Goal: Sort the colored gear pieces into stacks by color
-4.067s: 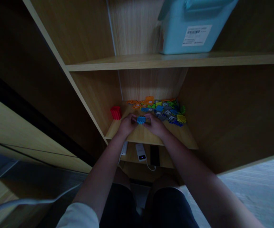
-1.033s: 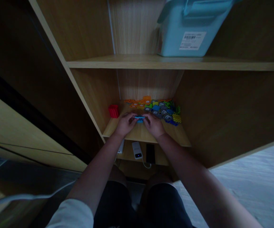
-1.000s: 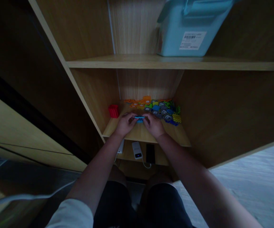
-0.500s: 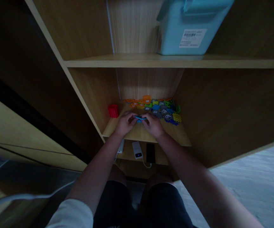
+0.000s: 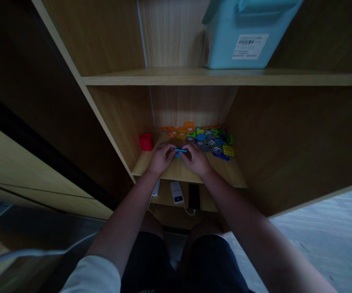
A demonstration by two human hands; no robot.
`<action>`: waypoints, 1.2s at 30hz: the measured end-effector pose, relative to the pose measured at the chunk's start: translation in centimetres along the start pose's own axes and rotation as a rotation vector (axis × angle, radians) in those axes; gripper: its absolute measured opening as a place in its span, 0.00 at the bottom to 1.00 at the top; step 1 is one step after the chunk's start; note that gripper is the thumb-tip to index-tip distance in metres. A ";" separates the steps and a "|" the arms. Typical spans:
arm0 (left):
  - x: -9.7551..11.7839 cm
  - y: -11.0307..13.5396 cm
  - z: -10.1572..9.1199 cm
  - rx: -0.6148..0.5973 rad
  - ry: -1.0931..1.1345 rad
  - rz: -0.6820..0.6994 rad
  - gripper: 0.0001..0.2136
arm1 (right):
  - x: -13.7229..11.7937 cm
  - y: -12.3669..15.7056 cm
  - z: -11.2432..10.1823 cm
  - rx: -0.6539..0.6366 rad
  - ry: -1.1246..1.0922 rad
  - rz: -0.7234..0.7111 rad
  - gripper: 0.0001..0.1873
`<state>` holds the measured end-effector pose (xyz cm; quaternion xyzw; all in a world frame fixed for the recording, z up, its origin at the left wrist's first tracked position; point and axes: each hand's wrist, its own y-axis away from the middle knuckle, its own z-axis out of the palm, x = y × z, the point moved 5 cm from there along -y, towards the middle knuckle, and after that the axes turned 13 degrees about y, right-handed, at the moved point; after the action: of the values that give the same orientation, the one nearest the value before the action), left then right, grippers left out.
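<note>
Over the middle shelf, my left hand point(image 5: 161, 158) and my right hand point(image 5: 196, 158) pinch a light blue plastic building piece point(image 5: 181, 150) between them, one at each end. More light blue shows just under it, on or close to the shelf; whether it is a separate piece I cannot tell. Behind my hands lies a spread of jagged-edged plastic pieces in several colours: orange pieces point(image 5: 189, 127) at the back, grey pieces point(image 5: 212, 143) in the middle, a yellow piece point(image 5: 228, 151) at the right. A red stack of pieces point(image 5: 146, 142) stands to the left.
A light blue storage bin point(image 5: 240, 44) stands on the upper shelf point(image 5: 163, 79). On the lower shelf are a white power bank point(image 5: 176, 192) with a cable and a black phone point(image 5: 194, 197). The cabinet's wooden side walls bound the space left and right.
The light blue piece between my hands has tilted slightly and lies more level. My hands stay nearly in place, and the camera view has shifted a little.
</note>
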<state>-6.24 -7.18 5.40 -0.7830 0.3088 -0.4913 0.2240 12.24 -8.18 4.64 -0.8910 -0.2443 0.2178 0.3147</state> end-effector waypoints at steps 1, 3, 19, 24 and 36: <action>-0.1 0.0 0.0 0.010 -0.009 -0.016 0.04 | 0.0 0.0 0.0 0.001 -0.005 0.003 0.09; -0.3 0.1 -0.1 0.030 -0.015 -0.046 0.04 | -0.1 0.1 -0.1 0.004 -0.018 0.000 0.11; -1.1 0.2 -0.1 0.062 0.087 -0.013 0.03 | 2.0 0.3 1.0 -0.023 -0.437 0.194 0.17; -1.1 0.1 -0.3 0.067 0.098 -0.026 0.03 | 2.5 0.2 1.6 -0.063 -0.475 0.230 0.19; -3.1 0.1 0.3 0.066 0.148 -0.092 0.23 | 3.3 0.1 1.8 0.014 -0.274 0.235 0.10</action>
<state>-7.03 -5.00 3.27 -0.7501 0.2719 -0.5674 0.2037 13.83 -5.54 2.52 -0.8732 -0.1777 0.3741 0.2570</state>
